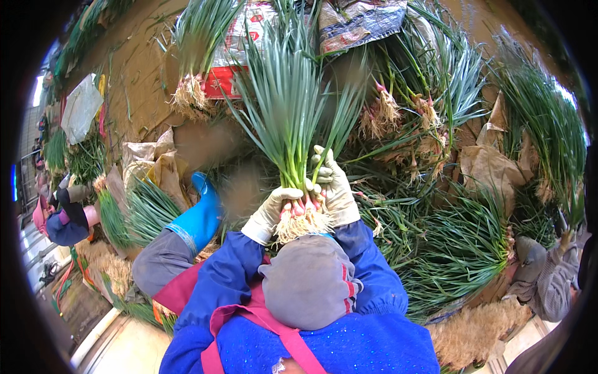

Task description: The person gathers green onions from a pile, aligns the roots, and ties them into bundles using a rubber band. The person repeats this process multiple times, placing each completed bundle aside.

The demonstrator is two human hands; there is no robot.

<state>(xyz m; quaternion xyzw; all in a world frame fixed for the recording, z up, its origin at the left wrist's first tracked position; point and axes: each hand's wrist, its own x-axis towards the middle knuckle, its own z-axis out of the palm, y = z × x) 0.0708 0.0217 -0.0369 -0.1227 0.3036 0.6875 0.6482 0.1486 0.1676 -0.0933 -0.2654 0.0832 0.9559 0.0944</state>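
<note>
A bunch of green allium stalks [292, 121], green garlic or scallions with pink bulbs and pale roots, stands with its leaves pointing away from me. Both hands wear cream gloves. My left hand [273, 210] grips the bunch at its left side, thumb laid across the stems just above the bulbs. On the other side, my right hand [337, 194] holds a smaller set of stalks [343, 124] that leans to the right, its fingers against the main bunch. The roots [303, 225] hang between the gloves, just beyond the grey cap. The palms are partly hidden.
Loose leaves [397, 210] cover the ground right of my hands. A large pile of stalks [462, 243] lies farther right, beside a seated person [553, 276]. Ahead are another bunch [205, 42] and woven sacks [362, 25]. My blue boot [198, 215] is at left; another person [67, 224] sits beyond.
</note>
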